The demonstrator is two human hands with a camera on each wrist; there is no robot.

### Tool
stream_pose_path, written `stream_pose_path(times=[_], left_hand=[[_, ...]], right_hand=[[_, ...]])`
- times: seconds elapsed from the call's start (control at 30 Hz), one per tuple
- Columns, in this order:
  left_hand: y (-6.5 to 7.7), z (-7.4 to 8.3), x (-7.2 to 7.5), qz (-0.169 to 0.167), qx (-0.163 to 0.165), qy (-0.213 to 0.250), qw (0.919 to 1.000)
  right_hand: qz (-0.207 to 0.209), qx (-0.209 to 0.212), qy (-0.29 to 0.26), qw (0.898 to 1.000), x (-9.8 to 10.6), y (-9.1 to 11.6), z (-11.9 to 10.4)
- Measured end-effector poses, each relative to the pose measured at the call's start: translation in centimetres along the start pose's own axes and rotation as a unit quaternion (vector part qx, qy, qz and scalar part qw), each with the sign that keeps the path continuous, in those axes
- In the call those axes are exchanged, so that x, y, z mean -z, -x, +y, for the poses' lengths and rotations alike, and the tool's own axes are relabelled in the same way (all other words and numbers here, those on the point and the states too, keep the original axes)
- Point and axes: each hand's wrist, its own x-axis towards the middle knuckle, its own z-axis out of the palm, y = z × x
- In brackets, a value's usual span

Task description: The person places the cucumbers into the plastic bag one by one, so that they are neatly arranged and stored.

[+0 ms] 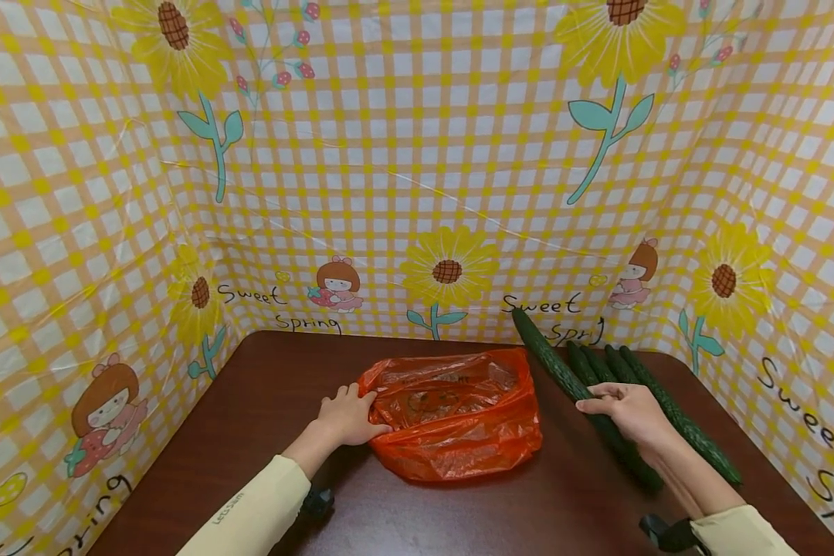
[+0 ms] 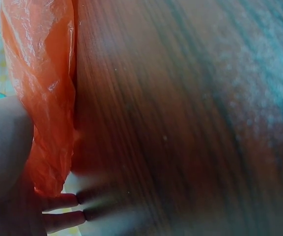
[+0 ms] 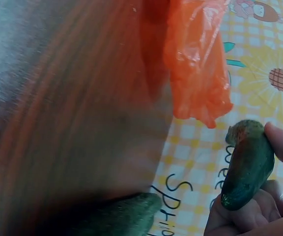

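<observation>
A long dark green cucumber (image 1: 545,359) is held by my right hand (image 1: 625,413), thumb on one side and curled fingers on the other. It slants with its far end raised toward the back wall; in the right wrist view this cucumber (image 3: 249,167) appears foreshortened. Left of it, a red plastic bag (image 1: 459,448) lies on the table with its mouth spread upward. My left hand (image 1: 347,415) rests at the bag's left edge, thumb over the near rim; two straight fingers (image 2: 63,221) show past the bag in the left wrist view.
Several more cucumbers (image 1: 695,444) lie side by side on the right of the brown table (image 1: 236,432), partly behind my right hand. Checked, flower-printed cloth (image 1: 389,193) walls in the back and both sides.
</observation>
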Motion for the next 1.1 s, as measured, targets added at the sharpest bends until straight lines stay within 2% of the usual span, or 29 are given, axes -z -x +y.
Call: stream_pose_path(times=[0.23,0.37,0.67,0.8,1.1], left_hand=[[0.2,0.0,0.0,0.002,0.000,0.005,1.0000],[0.2,-0.2,0.1,0.000,-0.005,0.009,1.0000],[0.3,-0.1,0.5,-0.007,-0.007,0.015,0.9998],[0.3,-0.1,0.4,-0.010,-0.006,0.010,0.9999],[0.4,-0.1,0.4,-0.011,-0.011,0.002,0.9999]], right_hand=[[-0.025,0.053,0.028,0.998,0.4,-0.5,-1.3],[-0.053,0.084,0.047,0.994,0.4,-0.9,-2.2],[-0.097,0.108,0.062,0.987,-0.7,-2.3,-4.0],[-0.127,0.122,0.048,0.983,-1.5,-3.0,-4.4],[-0.184,0.148,0.049,0.970,-3.2,-4.3,-5.9]])
